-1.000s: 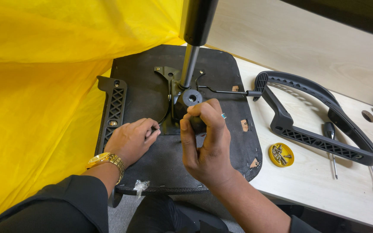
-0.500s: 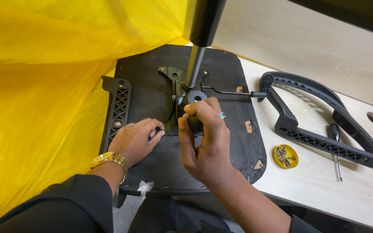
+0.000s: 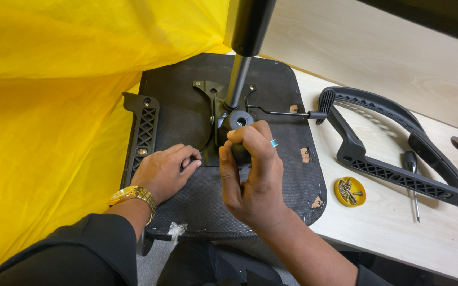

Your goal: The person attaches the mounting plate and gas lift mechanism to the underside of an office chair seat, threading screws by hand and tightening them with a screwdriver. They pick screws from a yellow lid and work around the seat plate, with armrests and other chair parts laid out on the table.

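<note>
A black knob (image 3: 238, 121) on the seat base (image 3: 186, 111) is grasped by the right hand (image 3: 250, 177). The left hand (image 3: 165, 170), fingers curled, is pressed on the base beside it, near the worktop's (image 3: 393, 222) left edge.

The seat underside (image 3: 186, 100) is matt black cloth, stapled along its edge, with a glossy metal column (image 3: 238, 79) rising from it. The armrest (image 3: 393, 143) near the desk's right edge is matt ribbed plastic; the desk (image 3: 388, 228) is smooth pale wood-grain, and the yellow sheet (image 3: 54, 106) looks like thin wrinkled fabric.
</note>
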